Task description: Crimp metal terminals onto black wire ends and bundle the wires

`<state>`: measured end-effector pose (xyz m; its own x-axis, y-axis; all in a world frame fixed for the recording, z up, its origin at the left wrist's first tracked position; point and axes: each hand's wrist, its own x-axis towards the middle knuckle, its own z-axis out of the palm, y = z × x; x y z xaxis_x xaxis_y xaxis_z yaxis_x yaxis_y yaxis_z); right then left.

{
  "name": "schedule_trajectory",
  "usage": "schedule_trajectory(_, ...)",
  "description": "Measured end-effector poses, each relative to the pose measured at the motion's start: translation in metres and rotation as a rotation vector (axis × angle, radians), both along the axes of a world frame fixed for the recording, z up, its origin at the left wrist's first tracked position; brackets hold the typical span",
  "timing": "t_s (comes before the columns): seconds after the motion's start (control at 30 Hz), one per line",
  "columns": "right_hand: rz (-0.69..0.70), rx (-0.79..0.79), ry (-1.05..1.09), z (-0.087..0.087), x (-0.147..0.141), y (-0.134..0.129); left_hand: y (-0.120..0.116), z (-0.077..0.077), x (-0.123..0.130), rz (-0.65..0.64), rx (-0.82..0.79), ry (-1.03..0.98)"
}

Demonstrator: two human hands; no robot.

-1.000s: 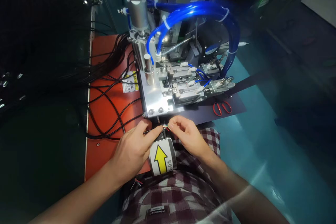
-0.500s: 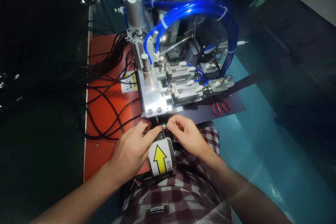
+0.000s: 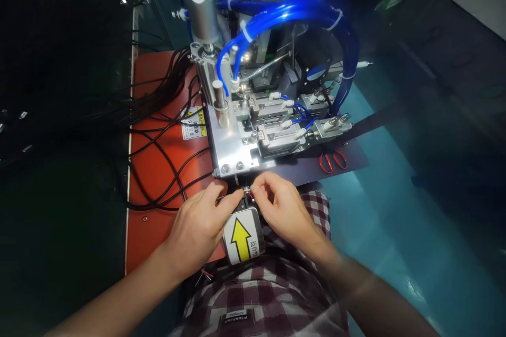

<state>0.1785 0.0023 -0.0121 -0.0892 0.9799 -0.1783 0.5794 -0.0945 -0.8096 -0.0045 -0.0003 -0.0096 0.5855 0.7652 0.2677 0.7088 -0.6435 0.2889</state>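
Risk, we judge: thin multicoloured wires (image 3: 247,190) slipping or splaying, should our pinch loosen on such fine strands; wires sit between our left hand (image 3: 202,222) and right hand (image 3: 283,206), pinched at tips of thumb and forefinger, just off front edge of flat silver metal plate (image 3: 232,151), beyond right edge of orange-red flat surface (image 3: 161,227)
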Motion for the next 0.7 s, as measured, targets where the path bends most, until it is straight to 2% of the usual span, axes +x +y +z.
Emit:
schedule_trajectory(0.1, -0.021, 0.039, -0.079, 0.002, -0.002, 0.0, -0.001, -0.001, 0.0, 0.001, 0.029, 0.021)
schedule_trajectory(0.23, -0.025, -0.134, 0.149, -0.007, -0.001, 0.003, -0.001, -0.001, 0.0, -0.001, 0.034, 0.04)
schedule_trajectory(0.43, -0.076, -0.25, 0.352, -0.018, 0.007, 0.002, -0.001, 0.003, 0.0, -0.008, 0.007, -0.006)
schedule_trajectory(0.6, -0.101, -0.072, 0.282, -0.01, 0.006, 0.0, 0.001, 0.004, 0.001, -0.007, 0.006, -0.013)
schedule_trajectory(0.7, -0.075, -0.064, 0.261, -0.01, 0.001, 0.003, 0.002, 0.003, 0.001, -0.011, -0.014, -0.042)
